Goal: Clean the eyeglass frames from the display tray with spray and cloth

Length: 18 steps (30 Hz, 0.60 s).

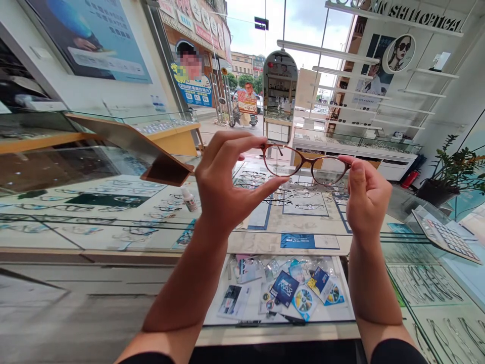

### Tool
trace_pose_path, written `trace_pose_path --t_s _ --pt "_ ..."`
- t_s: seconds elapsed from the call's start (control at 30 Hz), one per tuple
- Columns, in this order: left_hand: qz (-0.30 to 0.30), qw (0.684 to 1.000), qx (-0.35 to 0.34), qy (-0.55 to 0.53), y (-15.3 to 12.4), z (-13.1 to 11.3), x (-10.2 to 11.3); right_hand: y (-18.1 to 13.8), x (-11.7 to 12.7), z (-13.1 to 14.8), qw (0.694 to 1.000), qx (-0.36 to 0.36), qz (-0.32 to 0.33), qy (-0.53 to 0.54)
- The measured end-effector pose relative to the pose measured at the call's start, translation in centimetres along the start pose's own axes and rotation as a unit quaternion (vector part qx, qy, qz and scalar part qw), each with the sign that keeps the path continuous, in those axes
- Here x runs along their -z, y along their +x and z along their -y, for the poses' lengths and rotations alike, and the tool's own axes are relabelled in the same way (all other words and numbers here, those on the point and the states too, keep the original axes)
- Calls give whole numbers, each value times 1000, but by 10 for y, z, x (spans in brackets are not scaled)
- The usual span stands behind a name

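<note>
A pair of eyeglasses (306, 161) with a thin reddish-brown frame is held up in front of me, above the glass display counter. My left hand (227, 177) grips its left end, with the index finger at the upper corner of the rim and the thumb below the lens. At the other end, my right hand (366, 192) pinches the frame's corner between thumb and fingers, the rest of the fingers curled. Through the lenses the rows of frames in the counter show. The temples are mostly hidden.
Below lies an open drawer (212, 317) of packets and cards. A small white bottle (189, 200) and a brown-edged mirror or panel (166, 169) stand on the counter at left. At right are a keyboard-like tray (447, 236) and a potted plant (435, 187). A standing mirror (280, 96) is behind.
</note>
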<state>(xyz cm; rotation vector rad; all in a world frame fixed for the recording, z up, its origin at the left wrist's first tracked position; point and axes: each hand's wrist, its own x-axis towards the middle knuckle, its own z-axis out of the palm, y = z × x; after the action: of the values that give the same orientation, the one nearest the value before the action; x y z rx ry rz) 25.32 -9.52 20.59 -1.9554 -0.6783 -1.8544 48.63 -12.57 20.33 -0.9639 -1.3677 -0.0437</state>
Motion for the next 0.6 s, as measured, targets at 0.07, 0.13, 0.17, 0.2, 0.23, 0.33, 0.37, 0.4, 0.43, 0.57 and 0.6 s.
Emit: trace_pose_path --t_s 0.07,0.13,0.17,0.2,0.23,0.33,0.37,0.4,0.43,0.57,0.6 --pt "-13 1000 -18 7 -1 2 -2 -1 0 1 1000 -1 -9 11" --pt "-25 999 -32 15 -1 3 -4 -2 1 2 1000 -4 -12 20" --pt "-25 999 -26 15 -2 3 -5 -2 1 2 1000 -6 -12 21" --pt "-18 1000 -12 10 -2 3 -6 -2 1 2 1000 -7 -12 20" --pt "-12 1000 4 -1 -3 2 -7 -2 2 2 1000 -7 -12 20" --pt "13 997 69 -24 -4 0 -7 0 2 1 999 -14 -9 28" --pt "18 996 85 -23 -4 -1 -7 1 2 1 999 -19 -5 35" --pt "24 995 99 -22 -3 -1 -7 2 2 0 999 -27 0 44" --pt "31 993 110 -22 -3 -1 -6 2 2 -1 998 -36 8 54" --pt "40 993 97 -45 -3 2 -6 3 0 -5 989 -71 60 114" --pt "36 994 86 -50 -3 4 -6 3 -1 -6 986 -76 75 130"
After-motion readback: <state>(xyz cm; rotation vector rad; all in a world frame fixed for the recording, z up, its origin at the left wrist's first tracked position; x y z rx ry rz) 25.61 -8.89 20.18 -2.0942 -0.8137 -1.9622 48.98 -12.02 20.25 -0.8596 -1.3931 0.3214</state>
